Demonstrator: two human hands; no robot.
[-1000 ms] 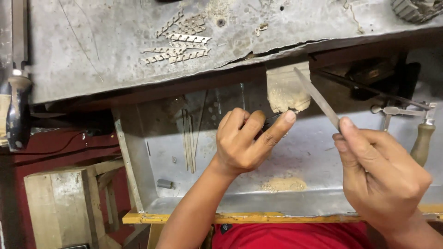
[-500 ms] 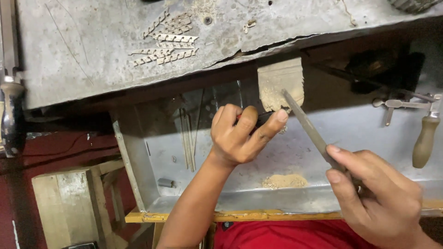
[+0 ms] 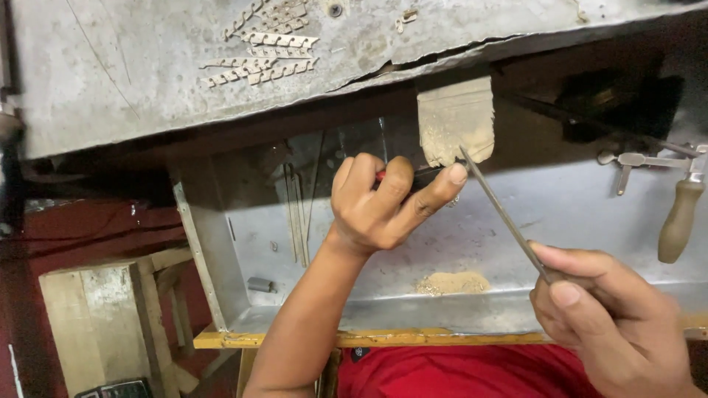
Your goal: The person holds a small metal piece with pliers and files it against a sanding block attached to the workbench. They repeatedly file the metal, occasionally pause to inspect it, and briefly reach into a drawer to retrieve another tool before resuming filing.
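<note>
The person's left hand is curled tight, its fingers wrapped around a small dark tool with a red handle, pressing its tip up against the worn wooden peg that juts out from under the edge of the desk; whatever the tool's tip carries is too small to make out. The right hand sits lower and nearer the body, its fingers closed around the bottom end of a slim metal file. The file slants up and to the left, and its tip meets the peg just beside the left forefinger. Below both hands lies a sheet-metal tray, and a little heap of tan filings rests on its floor right under the work. A few thin rods lean in the tray's back corner. On the grey, scratched desk top lie 4 or so short lengths of silvery chain links, well apart from the hands. Off to the right, a tool with a pale wooden handle hangs near the tray's edge. The red cloth of the person's clothing shows under the tray.
</note>
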